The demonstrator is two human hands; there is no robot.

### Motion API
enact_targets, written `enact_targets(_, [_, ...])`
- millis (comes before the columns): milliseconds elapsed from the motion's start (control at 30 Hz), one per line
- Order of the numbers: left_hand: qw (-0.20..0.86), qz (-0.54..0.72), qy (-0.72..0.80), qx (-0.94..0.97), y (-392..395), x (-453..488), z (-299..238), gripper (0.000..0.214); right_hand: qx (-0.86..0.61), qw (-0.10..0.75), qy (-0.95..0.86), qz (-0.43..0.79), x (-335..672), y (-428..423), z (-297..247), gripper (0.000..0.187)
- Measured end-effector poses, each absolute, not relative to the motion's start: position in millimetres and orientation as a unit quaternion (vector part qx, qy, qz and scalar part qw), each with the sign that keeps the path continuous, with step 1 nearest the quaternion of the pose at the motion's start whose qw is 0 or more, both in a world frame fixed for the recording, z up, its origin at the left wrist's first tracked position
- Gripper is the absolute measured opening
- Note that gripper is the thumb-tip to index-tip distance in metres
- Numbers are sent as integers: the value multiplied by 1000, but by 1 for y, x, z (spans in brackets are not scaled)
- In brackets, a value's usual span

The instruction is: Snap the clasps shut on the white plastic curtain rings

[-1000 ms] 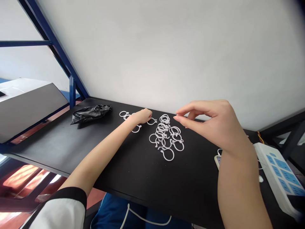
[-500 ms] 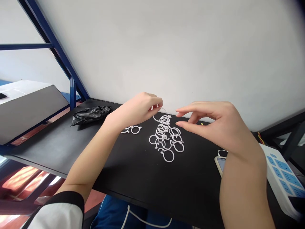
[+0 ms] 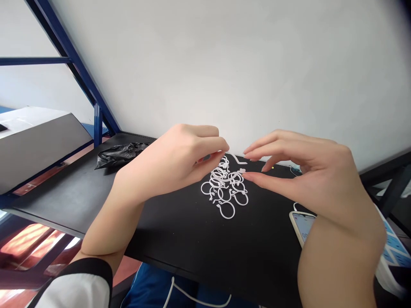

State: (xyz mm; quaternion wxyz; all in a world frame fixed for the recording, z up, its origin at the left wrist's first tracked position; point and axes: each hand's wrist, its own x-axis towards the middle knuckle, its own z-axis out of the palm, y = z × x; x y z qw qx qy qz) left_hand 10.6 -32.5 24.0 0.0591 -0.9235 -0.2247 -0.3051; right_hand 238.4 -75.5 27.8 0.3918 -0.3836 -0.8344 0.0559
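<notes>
Head view: two bare hands work above a black bench (image 3: 192,239), with a pale wall (image 3: 205,64) behind it.
Left hand (image 3: 180,158): raised over the bench, its grip pinching a white ring (image 3: 237,161) between thumb and fingers.
Held white ring: in the air between the two hands, above the far part of the pile, its ends apart and pointing toward the right hand.
Right hand (image 3: 311,167): its grip spread, thumb well away from the fingers, around the ring's ends; the thumb tip is at the knobbed end, though whether it touches cannot be told.
Pile of rings (image 3: 218,174): on the bench below the hands, white and overlapping, with one ring lying nearest the front edge.
Black plastic bag (image 3: 115,156): crumpled on the left of the bench, partly behind the left hand.
Phone (image 3: 302,222): lying face up on the right, partly hidden by the right forearm.
Power strip (image 3: 396,248): white and blue, at the far right, half covered by that arm.
</notes>
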Motion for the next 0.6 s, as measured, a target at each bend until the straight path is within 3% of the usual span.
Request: enact_targets(600, [90,-329,-224,-913,-40,11,26,18,-373,394,-839,46,240,-79,30,15])
